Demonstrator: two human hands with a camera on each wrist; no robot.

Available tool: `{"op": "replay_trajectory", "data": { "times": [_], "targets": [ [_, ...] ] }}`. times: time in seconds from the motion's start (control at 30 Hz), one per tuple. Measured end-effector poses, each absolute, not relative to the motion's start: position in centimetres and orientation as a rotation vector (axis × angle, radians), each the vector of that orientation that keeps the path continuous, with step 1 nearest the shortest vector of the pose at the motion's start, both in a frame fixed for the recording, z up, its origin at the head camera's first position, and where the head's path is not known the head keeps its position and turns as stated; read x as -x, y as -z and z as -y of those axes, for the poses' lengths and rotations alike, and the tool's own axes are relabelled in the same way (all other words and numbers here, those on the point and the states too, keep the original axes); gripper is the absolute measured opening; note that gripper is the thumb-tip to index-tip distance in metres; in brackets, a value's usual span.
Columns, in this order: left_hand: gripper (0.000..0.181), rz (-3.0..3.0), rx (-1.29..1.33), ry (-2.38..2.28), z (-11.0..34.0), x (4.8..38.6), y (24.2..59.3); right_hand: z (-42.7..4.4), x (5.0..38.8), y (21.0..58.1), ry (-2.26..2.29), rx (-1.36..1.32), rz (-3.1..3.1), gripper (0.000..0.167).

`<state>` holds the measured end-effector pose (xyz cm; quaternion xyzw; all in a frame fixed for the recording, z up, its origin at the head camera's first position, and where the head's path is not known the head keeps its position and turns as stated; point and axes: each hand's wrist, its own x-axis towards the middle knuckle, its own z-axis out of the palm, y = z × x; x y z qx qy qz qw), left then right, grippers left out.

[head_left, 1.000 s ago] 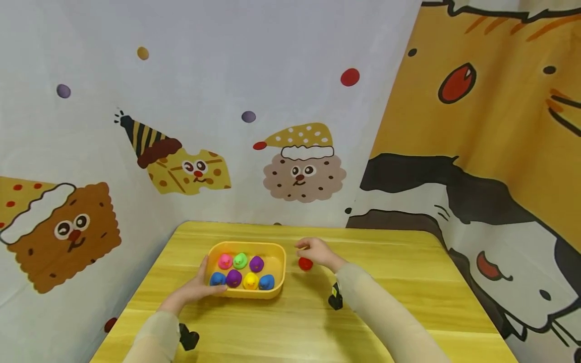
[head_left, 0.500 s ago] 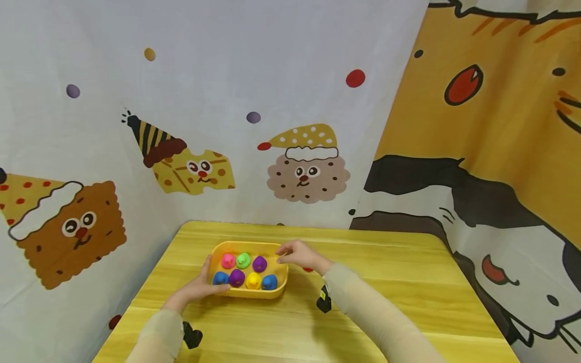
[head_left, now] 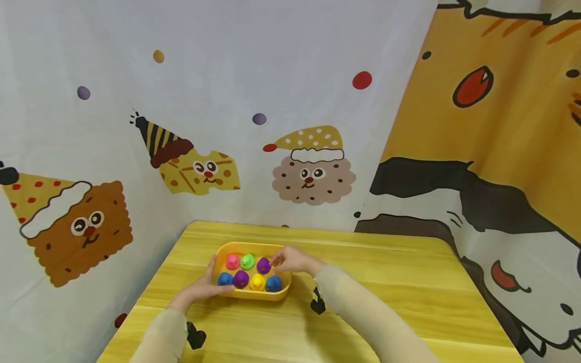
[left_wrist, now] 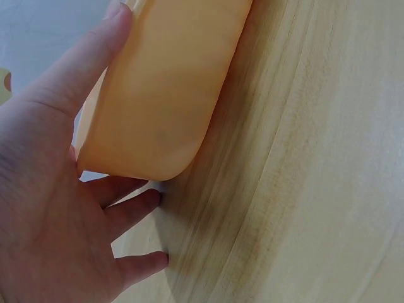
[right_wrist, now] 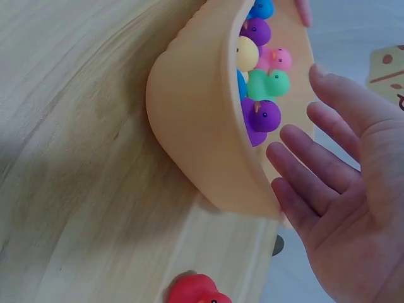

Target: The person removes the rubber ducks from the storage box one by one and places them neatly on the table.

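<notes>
A yellow-orange plastic box (head_left: 254, 295) holds several small rubber ducks: pink (head_left: 233, 261), green (head_left: 247, 261), yellow (head_left: 257, 283), plus purple and blue ones. My left hand (head_left: 201, 289) holds its left end, the thumb along the near rim and the other fingers round the side. Over the right end hovers my right hand (head_left: 295, 259), fingers loosely extended and nothing between them, close to a purple duck (head_left: 263, 265). Outside the box, a red duck (right_wrist: 199, 290) sits on the table in the right wrist view; my right hand and sleeve hide it in the head view.
The wooden table (head_left: 376, 287) reaches back to a hanging cloth (head_left: 218, 75) printed with cartoon figures. Another cloth with large cartoon animals (head_left: 508, 126) hangs on the right. Black devices (head_left: 318, 301) are worn at both wrists.
From beside the red duck, my right hand has moved left to above the box's right end. My left hand keeps its hold on the box. The head view has shifted slightly.
</notes>
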<state>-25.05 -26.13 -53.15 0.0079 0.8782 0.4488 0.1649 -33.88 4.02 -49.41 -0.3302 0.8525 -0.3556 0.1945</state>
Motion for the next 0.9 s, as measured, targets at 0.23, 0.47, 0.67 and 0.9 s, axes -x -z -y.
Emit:
{"op": "replay_trajectory", "data": {
  "times": [0.23,0.47,0.67,0.9],
  "targets": [
    [0.125,-2.506,-0.014,-1.266,25.9,24.9,53.0,-3.4,33.7,50.2,0.883,0.913,-2.408,0.029],
    [0.125,-2.509,-0.01,-1.275,26.0,25.0,53.3,-2.9,33.5,50.5,0.768,0.997,-2.399,0.024],
    [0.124,-2.514,-0.018,-1.269,25.9,24.9,53.3,-2.6,33.3,50.4,0.718,0.986,-2.388,0.02],
    [0.124,-2.514,-0.022,-1.266,26.0,25.0,53.2,-2.4,32.9,50.4,0.623,1.007,-2.442,0.025]
  ]
}}
